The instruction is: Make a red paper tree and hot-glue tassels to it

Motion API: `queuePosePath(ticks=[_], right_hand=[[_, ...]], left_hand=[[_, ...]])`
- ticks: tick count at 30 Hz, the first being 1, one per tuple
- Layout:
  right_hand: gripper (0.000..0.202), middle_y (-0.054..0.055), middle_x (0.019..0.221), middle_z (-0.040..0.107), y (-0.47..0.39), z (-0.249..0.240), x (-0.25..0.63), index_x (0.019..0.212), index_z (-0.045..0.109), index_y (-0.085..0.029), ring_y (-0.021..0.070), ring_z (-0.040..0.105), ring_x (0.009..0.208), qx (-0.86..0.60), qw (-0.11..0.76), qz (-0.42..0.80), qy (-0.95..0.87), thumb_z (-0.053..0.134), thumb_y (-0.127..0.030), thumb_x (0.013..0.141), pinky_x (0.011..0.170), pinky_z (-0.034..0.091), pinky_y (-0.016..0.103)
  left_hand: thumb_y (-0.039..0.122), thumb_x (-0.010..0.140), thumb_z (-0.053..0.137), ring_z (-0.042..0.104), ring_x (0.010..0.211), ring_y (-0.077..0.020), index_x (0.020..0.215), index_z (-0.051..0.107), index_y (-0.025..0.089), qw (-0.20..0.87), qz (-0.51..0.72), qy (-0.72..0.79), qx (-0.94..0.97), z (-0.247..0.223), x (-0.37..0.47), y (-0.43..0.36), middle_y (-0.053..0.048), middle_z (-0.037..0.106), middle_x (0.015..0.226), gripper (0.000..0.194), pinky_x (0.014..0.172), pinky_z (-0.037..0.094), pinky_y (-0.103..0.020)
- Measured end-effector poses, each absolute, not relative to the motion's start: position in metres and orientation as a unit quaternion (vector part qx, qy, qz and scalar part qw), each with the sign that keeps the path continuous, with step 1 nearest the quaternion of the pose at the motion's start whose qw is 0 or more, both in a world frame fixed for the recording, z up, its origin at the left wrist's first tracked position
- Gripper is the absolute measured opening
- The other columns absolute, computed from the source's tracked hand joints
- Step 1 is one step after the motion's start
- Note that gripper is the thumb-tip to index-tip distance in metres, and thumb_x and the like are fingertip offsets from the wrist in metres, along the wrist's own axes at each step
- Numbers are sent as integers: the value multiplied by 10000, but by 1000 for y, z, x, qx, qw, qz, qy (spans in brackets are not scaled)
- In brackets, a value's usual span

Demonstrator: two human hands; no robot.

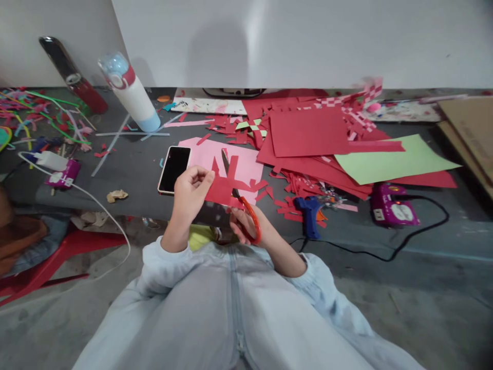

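My left hand (192, 187) pinches the upper left edge of a small red paper piece (219, 191) near the table's front edge. In my right hand (243, 225) are orange-handled scissors (252, 221); their blades are apart and meet the right side of that piece. Under and behind the hands lies a pink sheet (248, 167) with red strips (233, 168) on it. A phone (175, 168) with a dark screen rests just left of the pink sheet, beside my left hand.
Red sheets (304, 131) and a green sheet (393, 159) are piled to the right, near a blue glue gun (309, 218) and a corded purple box (395, 205). Bottles (134, 100) stand at the back left. A person's arm (7, 210) shows at the left edge.
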State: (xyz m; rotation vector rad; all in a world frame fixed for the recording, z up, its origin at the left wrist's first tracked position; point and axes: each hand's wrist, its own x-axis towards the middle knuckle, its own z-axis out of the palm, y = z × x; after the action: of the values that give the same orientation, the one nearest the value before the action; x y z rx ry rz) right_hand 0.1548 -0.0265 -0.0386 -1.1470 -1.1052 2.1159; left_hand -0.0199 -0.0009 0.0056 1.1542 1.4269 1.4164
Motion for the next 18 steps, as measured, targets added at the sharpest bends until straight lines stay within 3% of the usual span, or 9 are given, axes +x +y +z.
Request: queuePosePath(ticks=[4, 9, 12, 18], right_hand=[[520, -52, 575, 628, -22, -33, 158, 880, 523, -206, 49, 417, 268, -435, 293, 764, -375, 691, -676, 734, 232, 278, 163], [554, -47, 583, 617, -4, -22, 165, 846, 522, -204, 14, 315, 252, -430, 406, 722, -360, 608, -747, 773, 245, 199, 172], [603, -34, 613, 644, 8, -10, 169, 832, 521, -207, 8, 294, 253, -421, 431, 699, -385, 659, -778, 699, 246, 173, 182], [504, -103, 306, 371, 13, 10, 158, 583, 407, -230, 30, 279, 249, -413, 428, 689, -414, 843, -475, 648, 279, 191, 181]], left_hand=[[492, 799, 726, 526, 584, -76, 793, 649, 201, 393, 587, 546, 450, 6, -22, 0, 22, 617, 693, 301, 583, 435, -200], [487, 778, 763, 567, 628, -89, 775, 677, 195, 375, 576, 550, 475, 14, -23, -3, 6, 657, 724, 304, 592, 447, -198], [483, 759, 778, 573, 618, -100, 750, 694, 189, 369, 555, 561, 491, 19, -22, -5, 0, 671, 702, 306, 568, 439, -206], [532, 754, 771, 588, 637, -112, 734, 734, 201, 390, 544, 555, 494, 16, -16, -3, -9, 700, 717, 334, 599, 451, -225]])
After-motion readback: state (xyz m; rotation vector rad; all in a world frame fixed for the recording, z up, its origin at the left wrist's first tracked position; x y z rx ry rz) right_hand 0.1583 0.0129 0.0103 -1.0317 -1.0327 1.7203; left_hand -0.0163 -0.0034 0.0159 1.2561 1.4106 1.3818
